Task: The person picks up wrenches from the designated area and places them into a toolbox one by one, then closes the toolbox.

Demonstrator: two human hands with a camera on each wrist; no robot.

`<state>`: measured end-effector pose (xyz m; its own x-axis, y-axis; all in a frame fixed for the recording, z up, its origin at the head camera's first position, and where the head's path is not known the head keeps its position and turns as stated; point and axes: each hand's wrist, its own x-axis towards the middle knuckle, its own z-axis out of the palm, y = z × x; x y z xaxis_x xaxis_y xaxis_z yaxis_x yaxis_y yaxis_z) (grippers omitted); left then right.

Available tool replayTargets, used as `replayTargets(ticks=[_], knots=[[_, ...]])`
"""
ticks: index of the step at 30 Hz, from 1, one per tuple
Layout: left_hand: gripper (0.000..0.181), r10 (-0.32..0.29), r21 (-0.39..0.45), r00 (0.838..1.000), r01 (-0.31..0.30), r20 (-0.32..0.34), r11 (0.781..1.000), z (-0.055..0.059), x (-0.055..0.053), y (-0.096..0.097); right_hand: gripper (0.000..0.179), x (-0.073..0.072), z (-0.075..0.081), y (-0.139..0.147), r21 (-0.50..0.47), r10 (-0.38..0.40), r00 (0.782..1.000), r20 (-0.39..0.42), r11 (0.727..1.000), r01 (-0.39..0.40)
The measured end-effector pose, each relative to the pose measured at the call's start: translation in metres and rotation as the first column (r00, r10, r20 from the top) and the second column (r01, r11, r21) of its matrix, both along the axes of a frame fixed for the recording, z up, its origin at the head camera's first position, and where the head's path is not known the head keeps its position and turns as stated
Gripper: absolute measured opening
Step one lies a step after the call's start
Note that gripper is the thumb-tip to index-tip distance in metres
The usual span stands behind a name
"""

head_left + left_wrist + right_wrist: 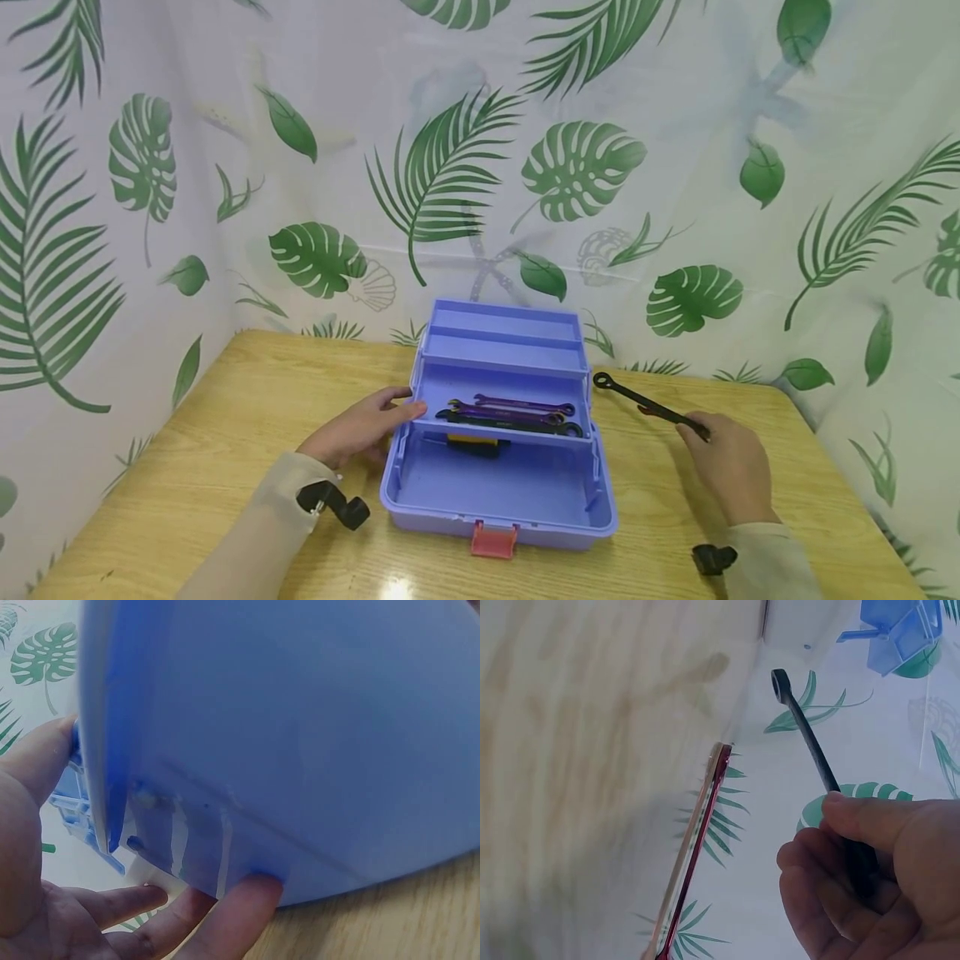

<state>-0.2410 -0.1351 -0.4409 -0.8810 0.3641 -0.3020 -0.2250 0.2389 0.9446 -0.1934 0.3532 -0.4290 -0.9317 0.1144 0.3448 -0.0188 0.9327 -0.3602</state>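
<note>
My right hand [731,462] grips a black wrench [648,404] near one end, its ring end pointing up and left, right of the toolbox. In the right wrist view the thumb [855,814] lies along the shaft and the fingers curl round the lower end, hiding it. At the blue toolbox [502,533], my left hand [367,429] rests against the left side, thumb over the tray's edge, one fingertip [259,892] touching the outer wall. Purple wrenches [517,414] and another black wrench [510,425] lie in the raised tray [450,379].
A slim red tool [697,840] lies on the wooden table [300,375] beyond the right hand. Under the tray shows a yellow and black object [474,446]. The toolbox's lid [506,329] stands open; its pink latch [493,542] hangs at the front. Leaf-patterned cloth [480,167] hangs behind.
</note>
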Motion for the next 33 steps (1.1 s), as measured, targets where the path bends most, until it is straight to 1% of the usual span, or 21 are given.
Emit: replayTargets(ticks=[4,8,14,18,21,25,30,33], knots=[[0.08,-0.007,0.002,1.0,0.007,-0.002,1.0,0.001,-0.002,0.001,0.023,0.001,0.0,0.005,-0.005,0.007,0.999,-0.049,1.0,-0.007],[0.079,-0.01,0.006,1.0,0.01,0.003,1.0,0.002,-0.003,0.001,0.026,0.0,0.001,0.011,0.011,0.007,0.997,-0.082,1.0,-0.006],[0.08,-0.006,-0.007,1.0,0.006,0.004,1.0,0.004,-0.001,0.0,0.027,-0.001,0.002,0.011,0.039,0.072,0.986,-0.153,0.997,-0.067],[0.081,0.002,-0.009,1.0,-0.002,0.009,1.0,0.005,0.0,0.0,0.025,-0.001,0.004,0.009,0.01,0.097,0.976,-0.197,0.995,-0.097],[0.081,-0.012,-0.008,1.0,0.012,0.005,1.0,0.005,0.0,0.0,0.022,0.001,0.006,0.01,-0.008,0.114,0.968,-0.224,0.993,-0.119],[0.082,-0.028,-0.001,1.0,0.028,0.002,1.0,0.005,0.001,0.0,0.018,0.002,0.006,0.013,-0.041,0.122,0.951,-0.284,0.989,-0.139],[0.081,-0.023,0.0,1.0,0.023,0.004,1.0,0.003,0.001,0.0,0.018,0.001,0.004,0.018,-0.134,0.101,0.933,-0.346,0.979,-0.155],[0.081,-0.018,-0.002,1.0,0.018,0.003,1.0,0.002,0.001,0.0,0.019,0.0,0.004,0.018,-0.199,0.103,0.927,-0.36,0.962,-0.184]])
